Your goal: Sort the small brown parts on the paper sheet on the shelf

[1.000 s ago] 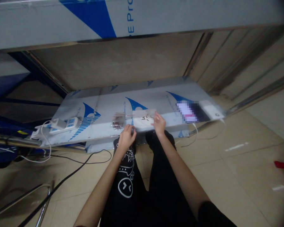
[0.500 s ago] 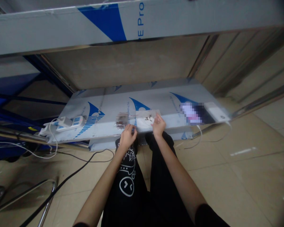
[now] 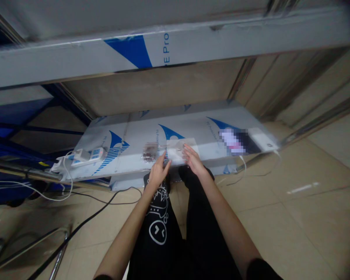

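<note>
Up close, the left hand point(image 3: 159, 171) is held open, nothing seen gripped, and the right hand point(image 3: 195, 161) is spread open too, its fingertips poised over the white sheet point(image 3: 172, 147) at eleven o'clock. Off the left fingertips, also at eleven, a clear packet point(image 3: 149, 152) is laid on the film-covered shelf point(image 3: 140, 130), dark brown contents blurred inside.

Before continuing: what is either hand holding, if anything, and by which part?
The left hand holds nothing visible. The right hand is over the flat white item; any hold is unclear.
</note>
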The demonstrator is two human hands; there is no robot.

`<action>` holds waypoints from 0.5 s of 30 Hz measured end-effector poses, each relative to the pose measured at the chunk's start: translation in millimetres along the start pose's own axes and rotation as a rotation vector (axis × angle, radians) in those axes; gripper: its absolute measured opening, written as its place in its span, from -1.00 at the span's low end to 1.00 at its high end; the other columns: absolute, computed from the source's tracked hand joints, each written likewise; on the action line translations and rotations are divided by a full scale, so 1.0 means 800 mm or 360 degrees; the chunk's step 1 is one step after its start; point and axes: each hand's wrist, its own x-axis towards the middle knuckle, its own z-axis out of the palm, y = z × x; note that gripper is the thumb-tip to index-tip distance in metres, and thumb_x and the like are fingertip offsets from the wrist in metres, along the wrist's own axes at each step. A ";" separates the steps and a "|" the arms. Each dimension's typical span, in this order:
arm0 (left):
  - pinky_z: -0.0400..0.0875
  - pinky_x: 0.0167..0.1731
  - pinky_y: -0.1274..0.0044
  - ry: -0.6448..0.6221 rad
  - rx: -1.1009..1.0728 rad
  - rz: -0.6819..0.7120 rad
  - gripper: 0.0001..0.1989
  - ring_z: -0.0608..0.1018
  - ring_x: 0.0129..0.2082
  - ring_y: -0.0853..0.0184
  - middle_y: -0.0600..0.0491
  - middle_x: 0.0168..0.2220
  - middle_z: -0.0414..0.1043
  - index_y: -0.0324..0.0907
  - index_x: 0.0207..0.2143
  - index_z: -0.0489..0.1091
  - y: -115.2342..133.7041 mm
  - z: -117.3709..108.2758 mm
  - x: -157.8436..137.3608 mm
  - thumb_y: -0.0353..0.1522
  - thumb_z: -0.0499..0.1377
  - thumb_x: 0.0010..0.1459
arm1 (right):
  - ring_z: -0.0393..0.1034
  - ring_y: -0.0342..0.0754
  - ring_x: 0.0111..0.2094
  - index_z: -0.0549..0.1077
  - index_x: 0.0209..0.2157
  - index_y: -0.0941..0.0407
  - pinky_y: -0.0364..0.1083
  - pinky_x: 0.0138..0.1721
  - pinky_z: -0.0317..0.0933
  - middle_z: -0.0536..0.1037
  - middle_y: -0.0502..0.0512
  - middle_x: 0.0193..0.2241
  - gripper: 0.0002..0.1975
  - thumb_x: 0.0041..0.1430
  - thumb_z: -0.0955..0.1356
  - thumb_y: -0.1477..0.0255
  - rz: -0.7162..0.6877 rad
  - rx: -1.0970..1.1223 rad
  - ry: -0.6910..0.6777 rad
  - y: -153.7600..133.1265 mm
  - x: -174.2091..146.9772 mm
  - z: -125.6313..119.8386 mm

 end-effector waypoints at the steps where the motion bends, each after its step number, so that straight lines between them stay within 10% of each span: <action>1: 0.35 -0.27 0.48 0.0034 -0.0027 -0.0033 -0.47 0.45 -0.27 0.32 -0.04 -0.15 0.35 -0.12 0.14 -0.02 0.001 0.000 0.000 -0.20 -0.02 0.14 | 0.30 -0.27 -0.61 0.30 -0.03 0.03 -0.33 -0.70 0.13 0.46 -0.02 -0.46 -0.59 0.02 0.29 0.44 0.0040 -0.0017 -0.0049 -0.001 -0.002 -0.001; 4: 0.33 -0.24 0.45 0.0135 -0.0054 -0.0031 -0.34 0.43 -0.22 0.30 -0.10 -0.03 0.25 -0.11 0.19 -0.18 0.004 -0.002 0.000 -0.21 0.03 0.11 | 0.30 -0.25 -0.58 0.38 -0.12 0.04 -0.32 -0.69 0.14 0.44 -0.03 -0.50 -0.66 0.00 0.30 0.46 0.0094 -0.0150 -0.0227 -0.001 -0.009 -0.002; 10: 0.19 -0.10 0.34 0.0183 0.0194 0.0235 -0.77 0.34 -0.09 0.24 -0.05 0.04 0.14 -0.09 -0.16 0.35 0.006 -0.008 -0.003 -0.31 0.04 0.12 | 0.31 -0.20 -0.53 0.42 -0.19 0.09 -0.27 -0.64 0.24 0.43 -0.01 -0.52 -0.72 0.00 0.29 0.45 0.0061 -0.0459 -0.0399 0.004 -0.016 0.001; 15: 0.17 -0.10 0.37 0.0233 0.0171 0.0180 -0.80 0.32 -0.06 0.25 -0.06 -0.03 0.22 -0.18 -0.33 0.37 0.005 -0.005 -0.004 -0.36 -0.04 0.17 | 0.36 -0.10 -0.31 0.48 -0.27 0.09 -0.24 -0.55 0.29 0.46 0.08 -0.26 -0.74 0.03 0.29 0.29 -0.0212 -0.0583 -0.0188 0.008 -0.014 0.009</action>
